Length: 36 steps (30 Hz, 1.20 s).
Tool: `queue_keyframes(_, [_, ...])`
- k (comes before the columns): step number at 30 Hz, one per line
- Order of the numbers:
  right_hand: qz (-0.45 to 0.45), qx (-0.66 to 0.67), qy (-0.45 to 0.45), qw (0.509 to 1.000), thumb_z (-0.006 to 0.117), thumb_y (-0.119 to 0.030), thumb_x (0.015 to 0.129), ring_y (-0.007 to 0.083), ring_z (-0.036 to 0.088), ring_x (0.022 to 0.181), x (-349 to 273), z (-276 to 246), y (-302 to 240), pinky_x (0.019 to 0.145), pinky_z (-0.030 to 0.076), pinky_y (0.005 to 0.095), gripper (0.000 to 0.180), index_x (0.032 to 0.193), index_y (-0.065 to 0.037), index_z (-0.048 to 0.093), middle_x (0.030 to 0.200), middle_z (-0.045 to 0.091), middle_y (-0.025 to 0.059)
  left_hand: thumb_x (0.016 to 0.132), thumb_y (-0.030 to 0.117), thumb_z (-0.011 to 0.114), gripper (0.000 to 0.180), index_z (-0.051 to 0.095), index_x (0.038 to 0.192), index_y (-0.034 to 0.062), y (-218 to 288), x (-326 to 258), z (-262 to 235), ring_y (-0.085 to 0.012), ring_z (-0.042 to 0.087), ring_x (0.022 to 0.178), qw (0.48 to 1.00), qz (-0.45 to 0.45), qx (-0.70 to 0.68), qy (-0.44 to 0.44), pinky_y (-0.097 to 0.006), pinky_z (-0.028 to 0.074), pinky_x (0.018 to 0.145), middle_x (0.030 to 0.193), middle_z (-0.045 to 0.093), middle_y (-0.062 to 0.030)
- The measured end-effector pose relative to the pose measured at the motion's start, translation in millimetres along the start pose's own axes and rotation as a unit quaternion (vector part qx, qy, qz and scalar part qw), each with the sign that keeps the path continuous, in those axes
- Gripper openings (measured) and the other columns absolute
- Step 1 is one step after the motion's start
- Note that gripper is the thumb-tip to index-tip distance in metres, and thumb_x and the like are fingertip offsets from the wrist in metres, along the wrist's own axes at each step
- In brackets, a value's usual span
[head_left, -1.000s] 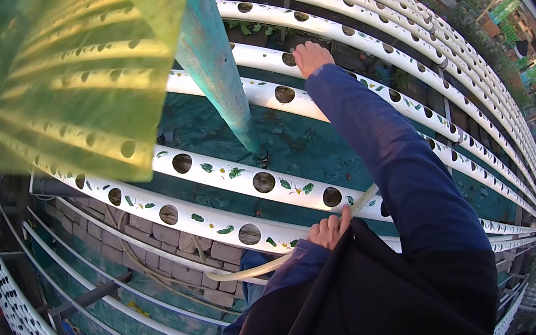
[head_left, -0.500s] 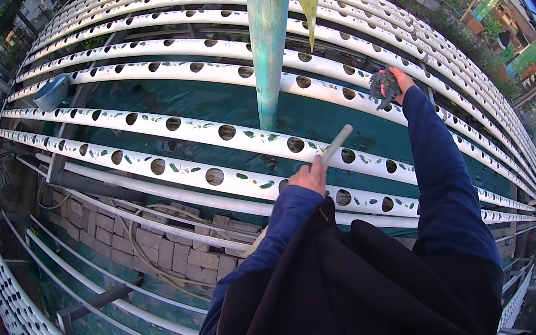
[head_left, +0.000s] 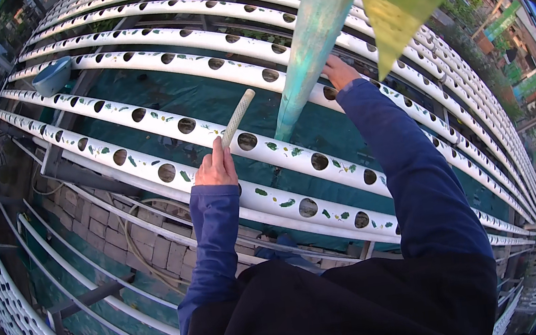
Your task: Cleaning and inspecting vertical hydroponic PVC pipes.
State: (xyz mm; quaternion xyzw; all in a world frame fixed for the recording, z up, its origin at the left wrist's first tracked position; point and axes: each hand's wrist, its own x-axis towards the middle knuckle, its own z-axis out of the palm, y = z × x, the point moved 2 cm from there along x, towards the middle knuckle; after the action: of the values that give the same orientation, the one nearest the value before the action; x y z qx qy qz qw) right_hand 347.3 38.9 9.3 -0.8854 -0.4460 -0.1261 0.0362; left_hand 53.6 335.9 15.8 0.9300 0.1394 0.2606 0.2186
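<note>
Holding the pale hose (head_left: 238, 115) in your left hand (head_left: 216, 168), grip wrapped around it; its free end tilts up across a holed white pipe (head_left: 163, 121), above green sheeting (head_left: 144, 85). Your right hand (head_left: 341, 73) is beside the teal post (head_left: 318, 34), near a farther white pipe (head_left: 242, 68); fingertips partly hidden, so cannot tell whether that grip is spread or pinching anything.

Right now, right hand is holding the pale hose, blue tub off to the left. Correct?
Wrong hand: the head view shows the left hand holding the pale hose. The blue tub is off to the left, as you said.
</note>
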Motion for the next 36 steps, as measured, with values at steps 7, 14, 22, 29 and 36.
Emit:
queue_keyframes(7, [0.081,0.490,-0.209,0.843,0.058,-0.011,0.081,0.0273,0.021,0.138,99,55,-26,0.113,0.018,0.0410,0.057,0.135,-0.011,0.039,0.149,0.022,0.0072,0.083,0.019,0.063,0.034,0.057,0.115,0.0079,-3,-10,6,-0.0209,0.053,0.047,0.988,0.039,0.141,0.039,-0.034,0.044,0.044,0.062,0.049,-0.0054])
queue_keyframes(14, [-0.014,0.609,0.000,0.793,0.042,-0.009,0.095,0.0304,0.037,0.128,93,71,22,0.105,0.035,0.0399,0.041,0.135,-0.014,0.039,0.143,0.032,0.0079,0.083,0.018,0.063,0.038,0.055,0.119,0.0085,6,-3,10,-0.0204,0.054,0.050,0.991,0.041,0.124,0.042,-0.033,0.043,0.045,0.065,0.051,-0.0050])
queue_keyframes(22, [0.066,0.672,0.026,0.737,0.043,-0.015,0.094,0.0296,0.041,0.124,97,73,127,0.102,0.037,0.0394,0.040,0.134,-0.013,0.040,0.140,0.036,0.0084,0.083,0.019,0.063,0.037,0.057,0.118,0.0094,6,-4,11,-0.0189,0.053,0.049,0.989,0.031,0.136,0.043,-0.032,0.041,0.044,0.065,0.051,-0.0043])
queue_keyframes(29, [0.159,0.736,0.055,0.656,0.044,-0.021,0.094,0.0289,0.045,0.119,196,110,56,0.099,0.039,0.0389,0.040,0.133,-0.013,0.041,0.137,0.040,0.0088,0.083,0.021,0.064,0.038,0.057,0.118,0.0097,5,-3,13,-0.0189,0.051,0.048,0.990,0.022,0.135,0.022,-0.033,0.040,0.044,0.063,0.050,-0.0041])
queue_keyframes(36, [0.269,0.756,0.119,0.585,0.045,-0.028,0.093,0.0281,0.049,0.115,67,82,85,0.096,0.041,0.0384,0.042,0.132,-0.012,0.042,0.135,0.044,0.0093,0.081,0.021,0.065,0.040,0.056,0.118,0.0093,0,-6,8,-0.0189,0.051,0.048,0.991,0.032,0.125,0.017,-0.033,0.040,0.043,0.064,0.049,-0.0038])
